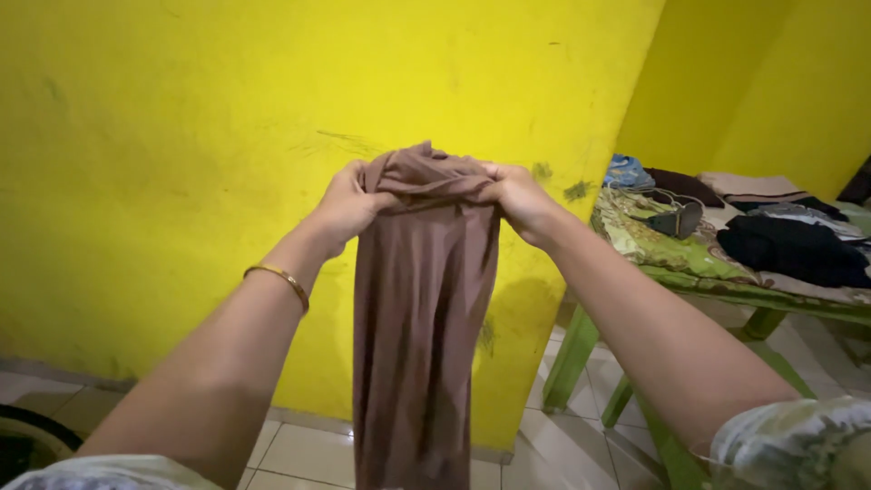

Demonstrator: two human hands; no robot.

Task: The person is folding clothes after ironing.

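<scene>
A long brown garment (422, 336) hangs down in front of me, bunched at its top edge. My left hand (345, 207) grips the bunched top on the left side; a thin gold bangle sits on that wrist. My right hand (519, 201) grips the same top edge on the right side. Both arms are stretched forward at chest height, and the cloth falls straight between them past the bottom of the view.
A yellow wall (181, 136) stands close behind the garment. To the right a green-legged table (581, 349) carries a patterned cloth (662, 249) and piles of folded dark and light clothes (789, 247). Pale floor tiles (308, 454) lie below; a dark round rim (27, 436) shows at bottom left.
</scene>
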